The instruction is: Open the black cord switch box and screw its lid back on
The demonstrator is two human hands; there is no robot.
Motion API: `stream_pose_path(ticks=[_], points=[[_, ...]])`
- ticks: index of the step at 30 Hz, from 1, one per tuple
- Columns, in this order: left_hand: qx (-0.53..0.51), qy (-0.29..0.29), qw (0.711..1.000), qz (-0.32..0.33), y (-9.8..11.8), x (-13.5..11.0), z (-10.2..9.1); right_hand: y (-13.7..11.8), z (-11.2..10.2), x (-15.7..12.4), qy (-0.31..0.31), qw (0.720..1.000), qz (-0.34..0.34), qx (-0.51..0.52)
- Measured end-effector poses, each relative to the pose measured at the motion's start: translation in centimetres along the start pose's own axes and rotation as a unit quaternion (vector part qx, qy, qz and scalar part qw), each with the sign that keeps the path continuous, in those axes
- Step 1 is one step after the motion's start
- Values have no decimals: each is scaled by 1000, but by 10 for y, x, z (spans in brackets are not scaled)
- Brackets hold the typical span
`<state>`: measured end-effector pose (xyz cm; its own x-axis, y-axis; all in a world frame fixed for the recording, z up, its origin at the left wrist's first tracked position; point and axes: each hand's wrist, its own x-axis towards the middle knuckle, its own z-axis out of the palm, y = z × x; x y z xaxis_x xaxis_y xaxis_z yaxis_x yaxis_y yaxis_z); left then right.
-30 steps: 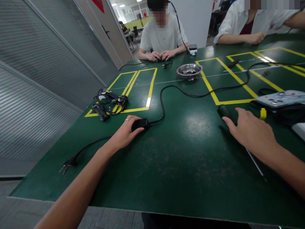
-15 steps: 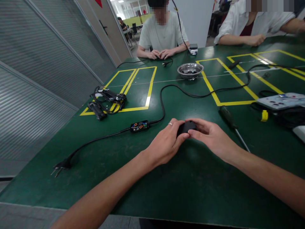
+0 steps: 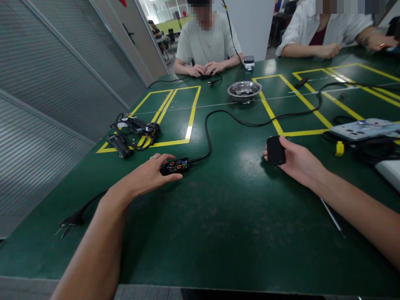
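On the green table lies an opened black inline cord housing (image 3: 176,166), its circuit board and two orange-ringed parts facing up. My left hand (image 3: 153,175) reaches around its left end, thumb and fingers apart on either side; firm contact is not clear. A black power cord (image 3: 208,137) runs from the housing to the right, and a two-pin plug (image 3: 72,221) lies at the left. My right hand (image 3: 295,160) grips a black plastic cover (image 3: 276,150) above the table. Beneath the right forearm, a screwdriver (image 3: 333,217) shows only its shaft.
A metal bowl (image 3: 244,91) holds small dark parts. Bundled black cords (image 3: 137,129) lie at the left inside yellow tape. A phone (image 3: 365,130), dark cables and a yellow piece (image 3: 339,148) are at the right. Two people sit across the table, one handling a dark object.
My hands have parted. The left has let go of the black cover and moved left to the opened housing. The right has carried the cover to the right and tilted it up.
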<state>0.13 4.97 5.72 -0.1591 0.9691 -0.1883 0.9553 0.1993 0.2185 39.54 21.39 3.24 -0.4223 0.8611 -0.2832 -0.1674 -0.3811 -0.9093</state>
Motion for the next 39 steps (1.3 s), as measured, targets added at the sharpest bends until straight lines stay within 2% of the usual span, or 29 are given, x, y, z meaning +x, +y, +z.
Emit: stream_pose_path(ticks=[2,6,10,12,14,16,19,22,24,26,29,30,33,35,37,39], points=[[-5,2,1000,30,3,1,2,2,-3,3,9,1000,-19,-20],[3,44,996,76,14,6,7,7,-15,11,46,993,-75,-78],[30,91,993,62,21,7,8,9,-27,15,73,972,-141,-175],[45,133,989,48,25,6,7,8,-28,15,77,952,-173,-239],[53,187,980,38,30,4,6,7,-26,13,79,923,-208,-314],[59,228,971,24,34,3,5,7,-23,11,73,880,-244,-400],[68,249,966,-21,38,2,6,9,-16,9,33,805,-283,-520],[65,270,959,-57,41,3,8,9,-5,3,3,745,-311,-590],[59,297,951,-60,43,4,10,7,9,-7,1,692,-347,-633],[61,317,945,-52,45,5,11,7,33,-19,-26,614,-390,-685],[73,317,945,-37,47,7,14,17,85,-30,-168,543,-433,-700],[74,316,945,-36,47,8,14,23,106,-29,-197,531,-445,-693],[68,318,945,-37,44,10,16,45,164,-10,-225,516,-470,-680],[65,319,945,-37,41,11,17,56,191,9,-236,511,-474,-677],[66,319,945,-37,39,11,17,63,200,26,-244,512,-463,-682],[70,321,944,-35,38,11,17,62,190,34,-238,518,-446,-690]])
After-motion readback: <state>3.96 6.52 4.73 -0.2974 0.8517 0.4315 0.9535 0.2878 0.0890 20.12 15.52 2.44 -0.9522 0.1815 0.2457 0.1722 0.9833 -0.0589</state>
